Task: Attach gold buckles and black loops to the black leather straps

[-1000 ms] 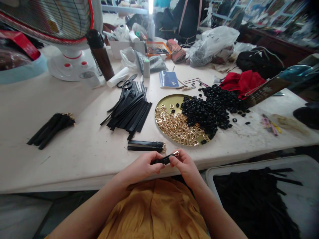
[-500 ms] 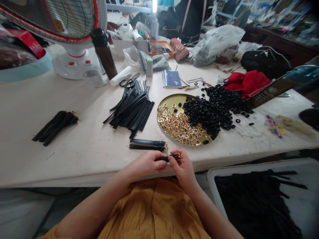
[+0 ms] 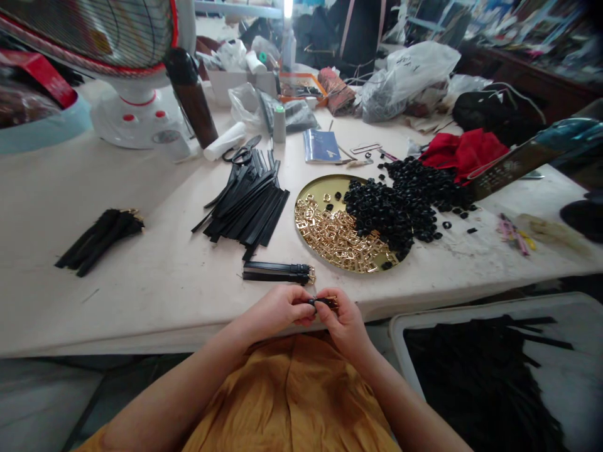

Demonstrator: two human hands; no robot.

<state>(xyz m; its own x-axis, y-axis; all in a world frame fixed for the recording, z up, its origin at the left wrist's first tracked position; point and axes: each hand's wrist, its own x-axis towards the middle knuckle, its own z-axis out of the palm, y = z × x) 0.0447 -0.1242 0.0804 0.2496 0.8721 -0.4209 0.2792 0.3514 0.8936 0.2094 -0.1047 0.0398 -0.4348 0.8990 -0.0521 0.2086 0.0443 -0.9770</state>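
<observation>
At the table's front edge, my left hand (image 3: 293, 306) and my right hand (image 3: 340, 312) pinch a short black strap (image 3: 322, 303) between them, fingertips nearly meeting. A gold buckle shows at the strap's right end, partly covered by my right fingers. Just beyond my hands lies a small stack of black buckled straps (image 3: 273, 273), gold buckles pointing right. Past my right hand is a round gold tray (image 3: 325, 186) bearing gold buckles (image 3: 339, 242) and a heap of small black loops (image 3: 384, 210). Loose black strips (image 3: 249, 204) lie fanned out to the left of the tray.
Another bundle of black straps (image 3: 100, 238) lies far left. Scissors (image 3: 240, 154), a brown bottle (image 3: 193, 100) and a fan (image 3: 136, 116) stand or lie behind. A white bin (image 3: 398, 339) of black strips sits below the table at right. Red cloth (image 3: 464, 150) lies at the back right.
My left fingers have slid right along the strap, closer to my right hand, and less of the strap shows between them. The view has shifted slightly.
</observation>
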